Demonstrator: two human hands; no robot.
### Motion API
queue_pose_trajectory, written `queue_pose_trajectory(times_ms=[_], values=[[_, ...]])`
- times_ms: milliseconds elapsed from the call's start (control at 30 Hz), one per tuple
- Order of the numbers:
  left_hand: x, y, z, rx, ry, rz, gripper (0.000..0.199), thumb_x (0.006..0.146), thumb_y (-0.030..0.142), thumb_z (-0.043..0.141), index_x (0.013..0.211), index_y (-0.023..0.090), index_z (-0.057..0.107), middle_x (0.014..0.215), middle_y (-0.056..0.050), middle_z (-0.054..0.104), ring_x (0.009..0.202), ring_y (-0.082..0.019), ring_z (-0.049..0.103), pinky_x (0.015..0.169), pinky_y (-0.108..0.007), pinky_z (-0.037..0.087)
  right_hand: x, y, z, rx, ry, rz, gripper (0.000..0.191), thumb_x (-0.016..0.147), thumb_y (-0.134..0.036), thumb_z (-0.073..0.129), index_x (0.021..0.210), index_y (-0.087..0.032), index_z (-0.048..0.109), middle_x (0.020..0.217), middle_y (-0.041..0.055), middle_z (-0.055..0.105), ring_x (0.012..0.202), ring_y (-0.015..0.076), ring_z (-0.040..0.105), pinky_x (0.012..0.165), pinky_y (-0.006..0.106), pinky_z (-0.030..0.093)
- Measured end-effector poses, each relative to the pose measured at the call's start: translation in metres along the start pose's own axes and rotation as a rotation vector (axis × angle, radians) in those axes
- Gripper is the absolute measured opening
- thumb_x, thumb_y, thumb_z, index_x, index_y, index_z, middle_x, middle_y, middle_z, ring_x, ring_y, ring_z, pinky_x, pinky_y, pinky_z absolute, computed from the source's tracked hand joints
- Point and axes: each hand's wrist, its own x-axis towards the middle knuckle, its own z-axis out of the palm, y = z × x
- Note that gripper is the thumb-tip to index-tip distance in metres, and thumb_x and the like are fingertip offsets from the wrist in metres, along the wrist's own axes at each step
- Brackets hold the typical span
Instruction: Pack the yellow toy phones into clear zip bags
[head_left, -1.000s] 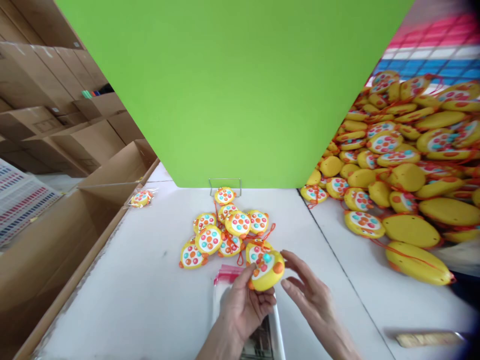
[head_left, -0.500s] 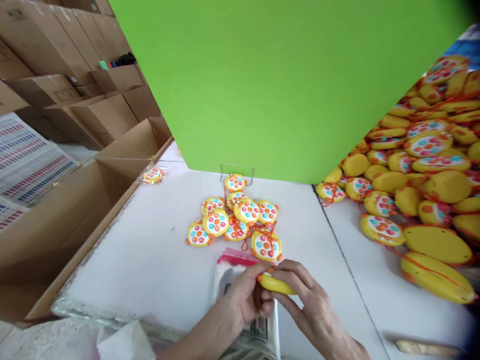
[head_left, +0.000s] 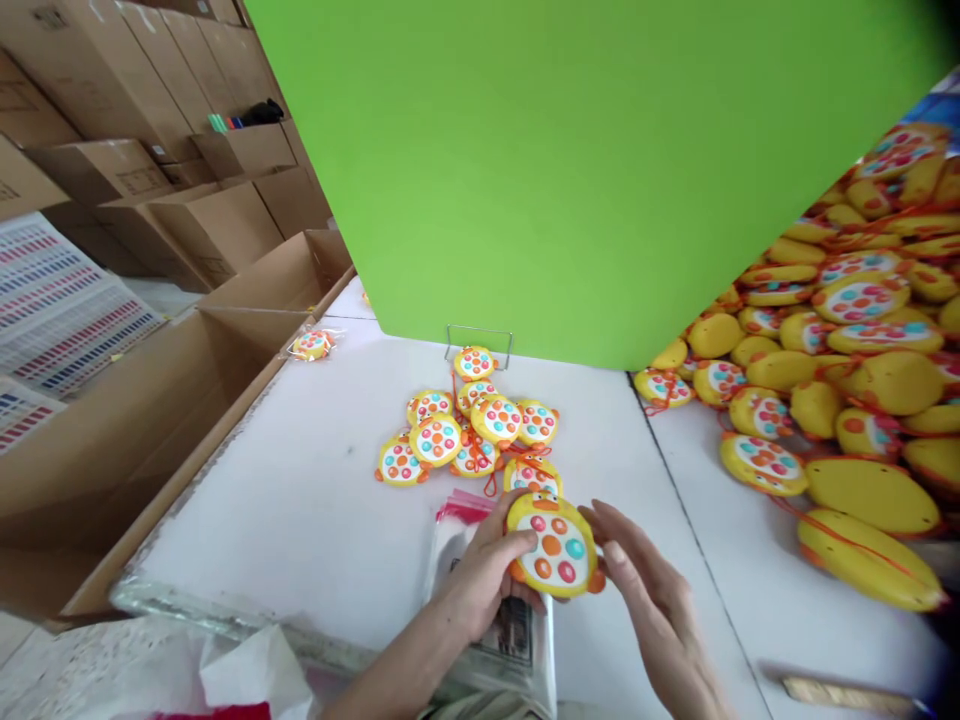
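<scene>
My left hand [head_left: 491, 565] grips a yellow duck-shaped toy [head_left: 553, 545] from its left side, thumb on the white face with its coloured round buttons. The toy is turned face up, its orange beak pointing away from me. At its right edge is my right hand [head_left: 649, 600], fingers apart and not wrapped round it; whether a fingertip touches the edge I cannot tell. Under my left hand lies a stack of clear plastic bags [head_left: 450, 545] with a pink top edge. Just beyond sits a loose cluster of matching duck toys [head_left: 436, 440], some with orange cords.
A large pile of duck toys [head_left: 862, 390] covers the right side. A green board [head_left: 570, 180] stands behind the table [head_left: 300, 500]. One bagged toy [head_left: 312, 345] lies near an open cardboard box [head_left: 180, 400] at left. A wire stand [head_left: 480, 330] and a wooden strip [head_left: 847, 693] are also there.
The toy has turned from edge-on to face up in my left hand. My right hand has loosened its hold and moved to the toy's right side.
</scene>
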Motion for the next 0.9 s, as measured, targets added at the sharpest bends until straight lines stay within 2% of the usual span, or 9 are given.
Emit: queue_pose_trajectory(times_ms=[33,100,200,267,400,500,567,667,900], values=[[-0.002,-0.002,-0.001,0.025,-0.012,0.028,0.061,0.074,0.028,0.064,0.13,0.022,0.038,0.098,-0.007,0.065,0.065,-0.018,0.068,0.041,-0.021,0.051,-0.002,0.0,0.001,0.084,-0.019,0.105,0.047,0.084,-0.053,0.053,0.119,-0.021,0.059,0.116,0.0115,0.066,0.104,0.0274,0.062,0.08,0.035,0.055],[-0.007,-0.006,-0.002,0.052,-0.013,0.054,0.064,0.078,0.029,0.061,0.134,0.024,0.032,0.105,-0.008,0.063,0.071,-0.018,0.068,0.045,-0.021,0.052,-0.006,-0.003,0.005,0.216,-0.037,0.214,0.052,0.081,-0.055,0.056,0.117,-0.019,0.061,0.112,0.0117,0.068,0.1,0.0278,0.064,0.076,0.034,0.056],[-0.015,-0.011,0.0,0.117,-0.006,0.089,0.06,0.083,0.037,0.057,0.136,0.025,0.03,0.115,-0.01,0.059,0.079,-0.019,0.067,0.048,-0.021,0.052,-0.013,-0.01,0.017,0.333,-0.007,0.217,0.051,0.075,-0.051,0.066,0.114,-0.018,0.062,0.108,0.0102,0.07,0.095,0.0272,0.065,0.075,0.033,0.055],[-0.021,-0.011,0.003,0.199,0.008,0.115,0.062,0.081,0.04,0.06,0.135,0.025,0.033,0.118,-0.01,0.058,0.084,-0.021,0.066,0.051,-0.022,0.052,-0.016,-0.012,0.022,0.366,-0.02,0.225,0.049,0.073,-0.047,0.07,0.11,-0.017,0.064,0.103,0.0101,0.072,0.092,0.0272,0.066,0.076,0.033,0.054],[-0.03,-0.006,0.009,0.422,0.023,0.229,0.078,0.067,0.03,0.076,0.134,0.022,0.036,0.119,-0.008,0.059,0.1,-0.022,0.06,0.076,-0.027,0.053,-0.017,-0.012,0.025,0.411,-0.076,0.261,0.048,0.071,-0.045,0.073,0.109,-0.017,0.062,0.102,0.01,0.072,0.093,0.0271,0.066,0.079,0.033,0.053],[-0.032,-0.004,0.008,0.509,0.044,0.301,0.072,0.069,0.026,0.074,0.132,0.021,0.039,0.12,-0.008,0.059,0.103,-0.022,0.057,0.087,-0.029,0.049,-0.02,-0.013,0.026,0.45,-0.107,0.285,0.048,0.073,-0.045,0.072,0.111,-0.018,0.061,0.107,0.0099,0.07,0.1,0.0282,0.064,0.082,0.034,0.053],[-0.031,-0.005,0.004,0.506,0.034,0.303,0.069,0.072,0.027,0.071,0.132,0.021,0.038,0.122,-0.008,0.057,0.104,-0.023,0.057,0.087,-0.031,0.049,-0.022,-0.014,0.029,0.461,-0.105,0.308,0.047,0.073,-0.045,0.071,0.112,-0.019,0.061,0.109,0.0099,0.07,0.103,0.0294,0.063,0.082,0.036,0.053],[-0.028,-0.008,-0.006,0.459,0.014,0.262,0.074,0.069,0.027,0.073,0.133,0.021,0.037,0.125,-0.008,0.056,0.107,-0.024,0.055,0.089,-0.033,0.047,-0.022,-0.014,0.035,0.458,-0.084,0.32,0.047,0.073,-0.047,0.069,0.111,-0.019,0.063,0.109,0.0098,0.07,0.105,0.0309,0.062,0.084,0.038,0.053],[-0.023,-0.01,-0.02,0.364,0.052,0.162,0.082,0.063,0.016,0.072,0.136,0.025,0.036,0.124,-0.007,0.056,0.108,-0.026,0.055,0.088,-0.034,0.047,-0.016,-0.011,0.046,0.398,-0.062,0.311,0.049,0.074,-0.052,0.066,0.112,-0.022,0.064,0.111,0.008,0.07,0.105,0.03,0.063,0.086,0.038,0.053]])
